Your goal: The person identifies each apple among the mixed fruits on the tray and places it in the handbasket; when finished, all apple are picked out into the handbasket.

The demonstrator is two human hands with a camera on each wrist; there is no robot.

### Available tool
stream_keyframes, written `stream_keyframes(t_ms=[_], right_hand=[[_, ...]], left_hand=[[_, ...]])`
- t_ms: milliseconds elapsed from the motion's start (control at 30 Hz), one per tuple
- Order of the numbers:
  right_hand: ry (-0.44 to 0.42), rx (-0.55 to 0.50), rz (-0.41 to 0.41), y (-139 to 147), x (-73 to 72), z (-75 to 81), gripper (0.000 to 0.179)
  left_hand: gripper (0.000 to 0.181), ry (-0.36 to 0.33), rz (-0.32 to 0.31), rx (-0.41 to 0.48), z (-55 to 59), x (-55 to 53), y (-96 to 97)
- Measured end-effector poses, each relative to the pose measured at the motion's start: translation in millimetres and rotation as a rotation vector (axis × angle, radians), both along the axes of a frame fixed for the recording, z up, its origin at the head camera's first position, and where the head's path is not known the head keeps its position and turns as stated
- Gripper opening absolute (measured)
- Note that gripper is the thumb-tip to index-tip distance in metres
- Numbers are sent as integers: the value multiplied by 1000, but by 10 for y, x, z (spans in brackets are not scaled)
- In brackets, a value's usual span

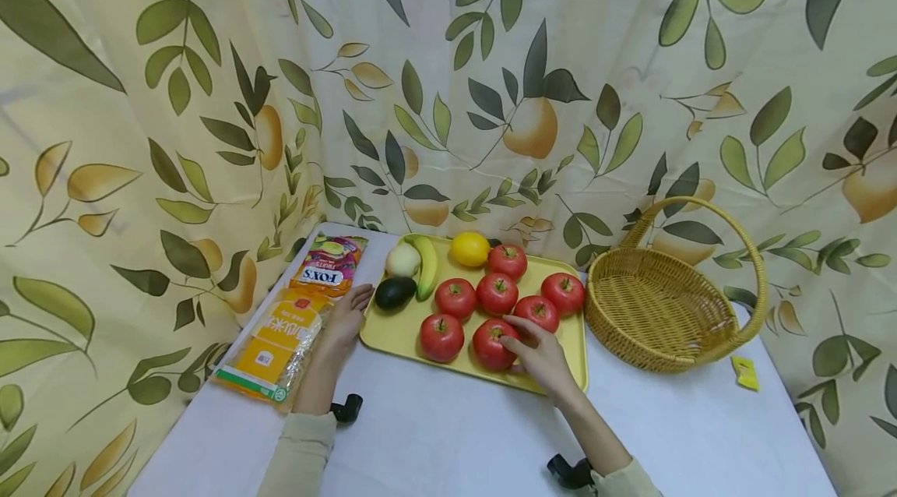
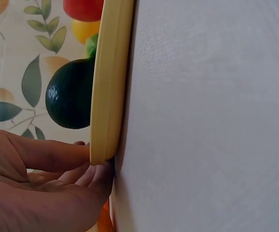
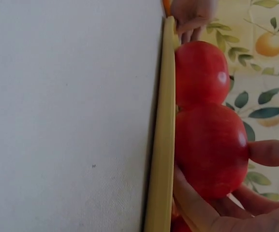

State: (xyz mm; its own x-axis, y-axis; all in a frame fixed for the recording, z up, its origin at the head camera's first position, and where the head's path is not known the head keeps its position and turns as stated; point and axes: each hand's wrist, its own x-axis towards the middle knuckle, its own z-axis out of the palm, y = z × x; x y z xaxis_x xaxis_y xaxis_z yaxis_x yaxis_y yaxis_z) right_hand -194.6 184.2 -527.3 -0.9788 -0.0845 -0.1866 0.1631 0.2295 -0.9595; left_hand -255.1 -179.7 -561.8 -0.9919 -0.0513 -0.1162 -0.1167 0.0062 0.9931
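My right hand (image 1: 543, 357) grips a red apple (image 1: 488, 343) at the front of the yellow tray (image 1: 399, 337). In the right wrist view its fingers and thumb curve round that apple (image 3: 212, 150), close over the tray. At the tray's left end is my left hand (image 1: 343, 319). The left wrist view has its thumb on the rim and the other fingers at the outer edge, pinching the tray (image 2: 109, 96). Several more red apples, a lemon (image 1: 469, 249), a banana (image 1: 428, 267), a pale round item (image 1: 402, 261) and a dark green avocado (image 1: 395, 294) lie on the tray.
Left of the tray lie a FOX'S sweets bag (image 1: 329, 263) and an orange-yellow grain packet (image 1: 276, 345). A handled wicker basket (image 1: 659, 310) stands close to the tray's right end, with a small yellow packet (image 1: 745, 373) beside it. Patterned curtains (image 1: 448, 92) hang behind.
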Motion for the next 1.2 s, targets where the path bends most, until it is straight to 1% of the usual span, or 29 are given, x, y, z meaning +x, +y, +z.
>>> stream_keyframes(t_ms=[200,400,633,800,1033,1200], right_hand=[[-13,-26,-9,-33,16,38,51],[-29,-47,-11,15,47,82,52],[-33,-77,-17,107,57,272,51],[-20,-96,-10,194,7,430,51],[10,-63,7,354,-64,612,55],[2,-52,-5,434,-94,734,58]], left_hand=[[81,-44,-29,-9,15,-15,-72],[78,-50,-44,-12,15,-24,-62],[75,-74,-20,-40,8,-17,-38],[74,-54,-17,-32,12,-1,-33],[75,-44,-15,-28,15,-1,-38],[74,-38,-3,-20,1,0,-44]])
